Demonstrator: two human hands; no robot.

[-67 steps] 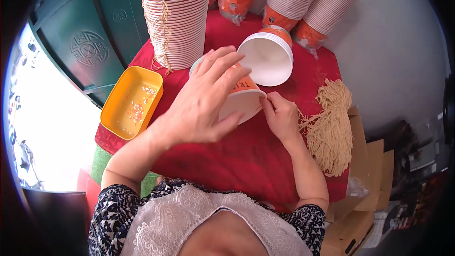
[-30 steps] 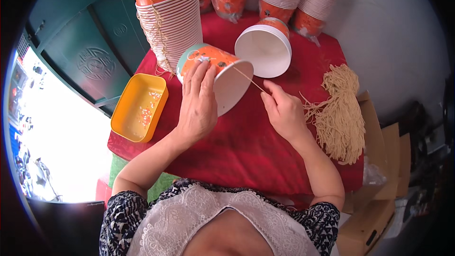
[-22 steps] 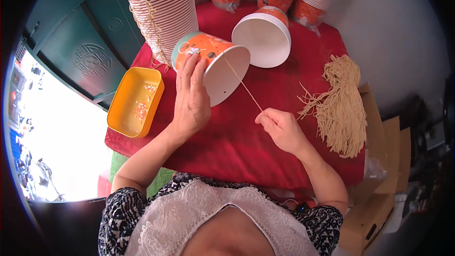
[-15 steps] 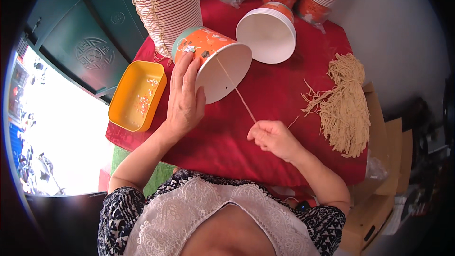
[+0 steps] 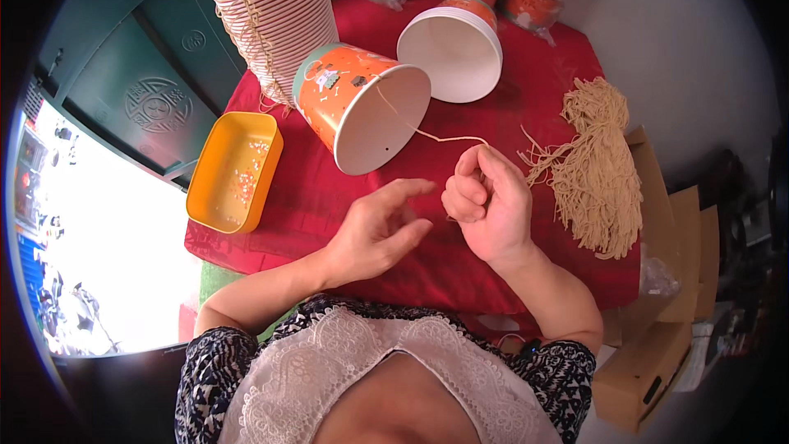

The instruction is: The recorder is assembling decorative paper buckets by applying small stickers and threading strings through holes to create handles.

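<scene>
An orange paper bucket with a pale green base lies on its side, its white mouth turned toward me. From its upper rim a thin beige cord runs slack to my right hand, whose curled fingers grip it. Part of the cord is hidden inside that hand. My left hand is off the bucket, just left of the right one, with thumb and fingers apart and nothing visible in it. One small dark hole shows in the bucket's inner wall near the lower rim.
A tall stack of nested buckets stands behind left, loose cords hanging down it. The yellow tray holds small pale and orange bits. Another bucket lies behind. A bundle of beige cords rests right on the red cloth, beside cardboard boxes.
My left hand has let go of the bucket and moved down toward my right hand. The right hand has risen and turned, and the cord has gone from taut to slack.
</scene>
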